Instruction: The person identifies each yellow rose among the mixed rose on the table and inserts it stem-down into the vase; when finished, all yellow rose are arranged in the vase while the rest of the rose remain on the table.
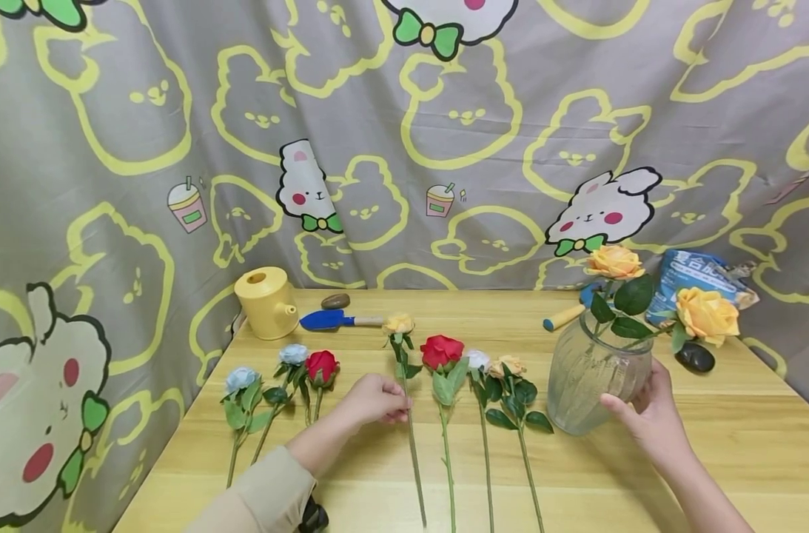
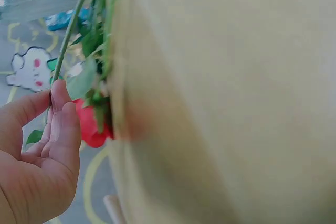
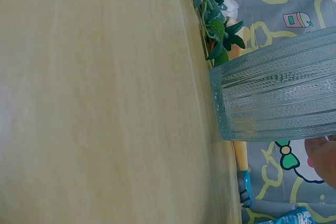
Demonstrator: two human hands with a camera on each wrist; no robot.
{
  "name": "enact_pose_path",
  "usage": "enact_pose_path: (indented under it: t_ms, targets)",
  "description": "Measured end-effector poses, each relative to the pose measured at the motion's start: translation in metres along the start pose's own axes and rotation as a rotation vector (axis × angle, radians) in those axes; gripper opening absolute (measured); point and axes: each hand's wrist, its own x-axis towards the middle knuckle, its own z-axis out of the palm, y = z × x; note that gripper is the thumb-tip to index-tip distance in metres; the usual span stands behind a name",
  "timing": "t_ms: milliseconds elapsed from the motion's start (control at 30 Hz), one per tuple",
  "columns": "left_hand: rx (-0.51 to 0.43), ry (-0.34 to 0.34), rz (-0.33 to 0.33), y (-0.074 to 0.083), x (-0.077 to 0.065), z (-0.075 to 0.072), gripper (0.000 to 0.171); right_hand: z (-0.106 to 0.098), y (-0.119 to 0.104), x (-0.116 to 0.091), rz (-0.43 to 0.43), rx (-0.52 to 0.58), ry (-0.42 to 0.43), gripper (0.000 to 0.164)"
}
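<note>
My left hand (image 1: 376,400) pinches the stem of a small pale-yellow rose (image 1: 399,323) between thumb and fingertips; in the left wrist view that green stem (image 2: 68,40) rises from the fingertips. At the right, my right hand (image 1: 656,418) grips the side of a ribbed clear glass vase (image 1: 597,381), thumb toward the front. Two orange-yellow roses stand in the vase, one upright rose (image 1: 615,262) and one rose leaning right (image 1: 707,314). In the right wrist view, the vase's base (image 3: 223,106) shows close over the table.
Right of the left hand lie a red rose (image 1: 442,351), a white rose (image 1: 477,360) and a peach rose (image 1: 507,366). Blue roses (image 1: 242,379) and another red rose (image 1: 322,367) lie left. Behind are a yellow watering can (image 1: 267,302), blue trowel (image 1: 327,320) and blue bag (image 1: 690,285).
</note>
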Motion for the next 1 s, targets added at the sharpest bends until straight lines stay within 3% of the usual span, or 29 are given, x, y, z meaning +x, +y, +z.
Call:
enact_pose_path:
  t_ms: [267,500,800,1000]
  targets:
    - [-0.048,0.007,0.018,0.018,0.009,-0.009,0.01,-0.001,0.002,0.0,0.006,-0.013,-0.004,0.078]
    - [-0.103,0.012,0.072,0.035,0.016,-0.006,0.013,-0.001,0.002,-0.001,0.006,-0.016,0.003,0.078]
    - [-0.01,0.052,0.24,0.096,0.025,0.006,0.011,-0.001,0.001,0.0,-0.003,-0.015,0.003,0.079]
    - [0.035,0.105,0.416,0.136,0.026,0.025,0.009,0.0,0.0,-0.001,-0.003,-0.005,0.004,0.078]
